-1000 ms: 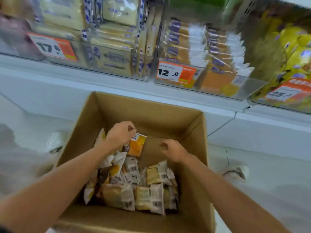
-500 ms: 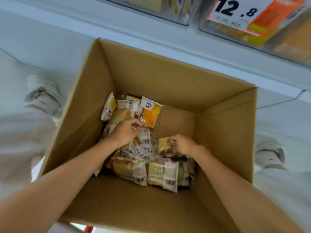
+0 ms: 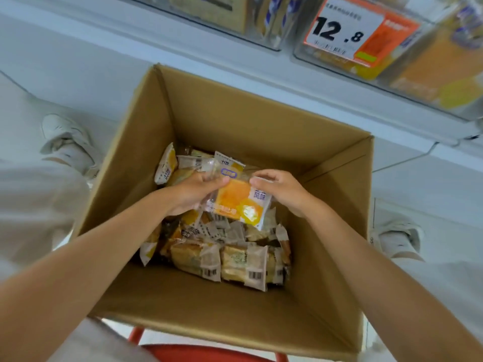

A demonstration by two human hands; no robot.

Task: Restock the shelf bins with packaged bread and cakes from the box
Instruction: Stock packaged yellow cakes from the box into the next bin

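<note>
An open cardboard box (image 3: 251,118) stands below the shelf, with several wrapped bread and cake packs (image 3: 222,259) lying in its bottom. Both my hands are inside the box, above the pile. My left hand (image 3: 194,192) grips a small stack of packs from the left. On top of that stack is an orange and white pack (image 3: 239,202), and my right hand (image 3: 281,189) pinches its right edge. Clear shelf bins (image 3: 428,64) with bread packs hang above the box, one carrying a 12.8 price tag (image 3: 347,30).
The white shelf base (image 3: 78,64) runs behind the box. My two shoes (image 3: 65,142) stand on the pale floor either side of the box. A red stool edge (image 3: 203,351) shows under the box's near side.
Both hands rose from the pile and came together. The left hand now holds a stack of packs, and the right hand has taken the edge of the orange pack on top.
</note>
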